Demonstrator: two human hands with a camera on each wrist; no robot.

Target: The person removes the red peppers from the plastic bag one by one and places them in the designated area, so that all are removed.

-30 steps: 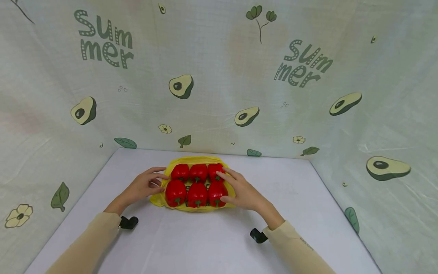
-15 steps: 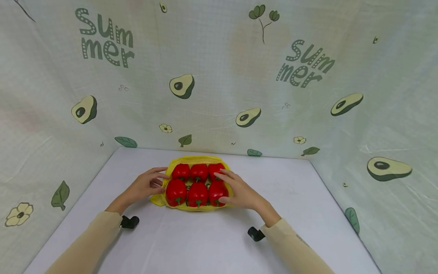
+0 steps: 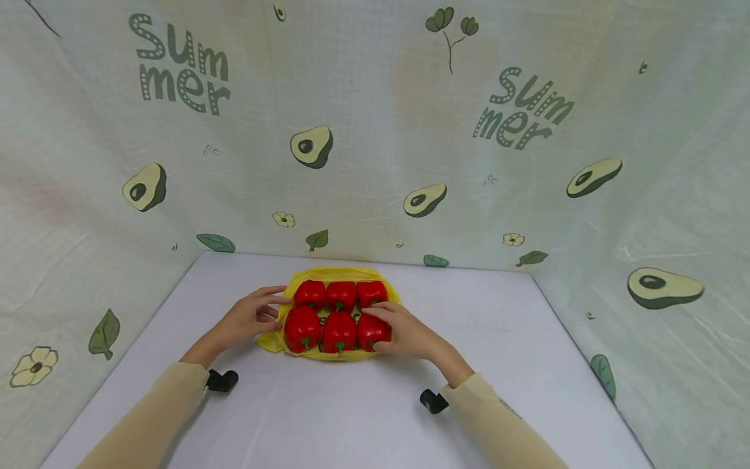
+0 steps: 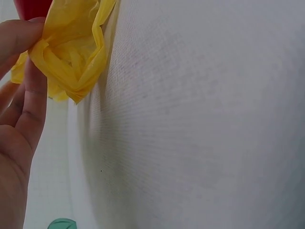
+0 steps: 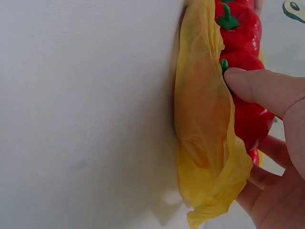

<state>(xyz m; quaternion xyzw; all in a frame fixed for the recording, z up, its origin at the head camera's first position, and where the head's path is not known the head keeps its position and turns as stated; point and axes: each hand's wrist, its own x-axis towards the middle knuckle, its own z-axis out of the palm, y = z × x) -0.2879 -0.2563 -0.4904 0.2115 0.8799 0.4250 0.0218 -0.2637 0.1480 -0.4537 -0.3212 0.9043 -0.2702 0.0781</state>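
Glossy red bell peppers (image 3: pixel 338 332) with green stems lie in two rows of three on an open yellow plastic bag (image 3: pixel 340 272). Over the front right pepper (image 3: pixel 372 329), my right hand (image 3: pixel 413 335) has its fingers curled, and its thumb (image 5: pixel 250 82) presses beside the stem in the right wrist view. My left hand (image 3: pixel 243 319) is at the bag's left edge. In the left wrist view, its thumb (image 4: pixel 24 33) and a finger pinch the crumpled yellow plastic (image 4: pixel 71 52); a sliver of red pepper shows above. The right hand partly covers the front right pepper.
The bag lies on a white table (image 3: pixel 316 417). A pale cloth (image 3: pixel 363 78) printed with avocados, leaves and lettering hangs behind and at both sides. Small black wrist cameras sit under the left cuff (image 3: pixel 181 384) and the right cuff (image 3: pixel 469 397).
My right hand has come down and forward from the back right pepper, closing over the front right one. The left hand and the peppers have stayed in place.
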